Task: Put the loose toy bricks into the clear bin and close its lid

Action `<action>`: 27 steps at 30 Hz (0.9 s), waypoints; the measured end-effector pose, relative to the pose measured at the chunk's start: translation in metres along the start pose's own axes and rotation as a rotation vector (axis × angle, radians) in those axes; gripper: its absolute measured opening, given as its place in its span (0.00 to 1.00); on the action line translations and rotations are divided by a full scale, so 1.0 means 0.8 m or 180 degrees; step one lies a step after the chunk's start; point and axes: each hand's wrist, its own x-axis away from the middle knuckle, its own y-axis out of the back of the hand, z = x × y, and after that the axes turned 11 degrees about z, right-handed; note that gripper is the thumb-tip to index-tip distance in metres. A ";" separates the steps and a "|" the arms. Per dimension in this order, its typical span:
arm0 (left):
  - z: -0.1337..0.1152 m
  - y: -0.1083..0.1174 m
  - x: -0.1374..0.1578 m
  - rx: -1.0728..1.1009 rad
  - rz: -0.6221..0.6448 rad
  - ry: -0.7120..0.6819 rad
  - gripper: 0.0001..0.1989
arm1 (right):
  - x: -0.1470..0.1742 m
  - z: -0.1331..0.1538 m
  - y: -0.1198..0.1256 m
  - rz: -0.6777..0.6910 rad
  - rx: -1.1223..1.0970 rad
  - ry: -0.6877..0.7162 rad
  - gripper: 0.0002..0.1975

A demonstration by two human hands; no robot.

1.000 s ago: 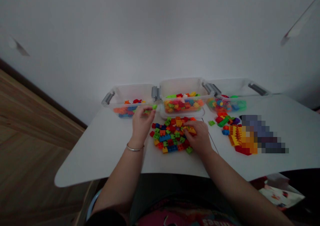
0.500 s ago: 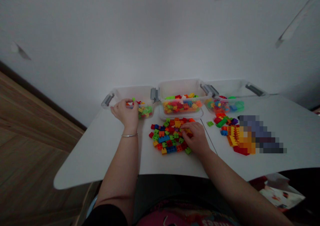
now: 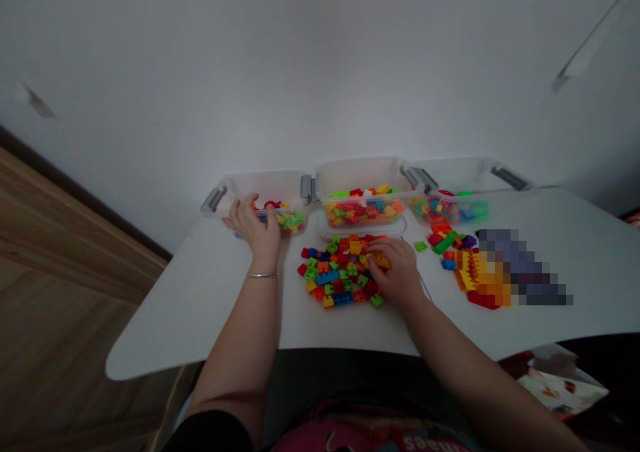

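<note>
My left hand point(image 3: 254, 229) is over the front of the left clear plastic box point(image 3: 270, 180), its fingers apart and nothing held between them. Small coloured toy bricks point(image 3: 290, 223) lie inside that box. At the right side of a loose pile of toy bricks point(image 3: 327, 277) on the table is my right hand point(image 3: 400, 275). Its thumb and fingers curl round a yellow toy brick point(image 3: 381, 260), partly hidden by the hand. The pile mixes red, blue, green, orange and yellow pieces.
A middle clear box point(image 3: 367, 172) holds many bricks, and a right clear box point(image 3: 460, 180) holds larger coloured pieces. More bricks point(image 3: 465, 269) lie on the right of the white table point(image 3: 200, 305), beside a blurred-out patch. A wall stands behind the boxes.
My left hand has opened and let a small green brick go at the left box. My right hand has shifted slightly and closed around a yellow brick in the pile.
</note>
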 end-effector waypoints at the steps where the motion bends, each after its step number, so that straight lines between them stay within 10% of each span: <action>1: 0.002 0.001 0.003 -0.0005 0.0052 -0.0092 0.17 | -0.001 -0.006 0.004 -0.0064 0.0205 -0.0084 0.07; 11: 0.010 0.006 0.014 0.0069 0.0160 -0.0509 0.18 | -0.002 -0.096 0.040 0.0584 0.1867 -0.1661 0.30; 27: -0.010 0.012 0.028 0.0176 0.0057 -0.0926 0.10 | -0.005 -0.084 0.032 0.0928 0.2152 -0.1389 0.17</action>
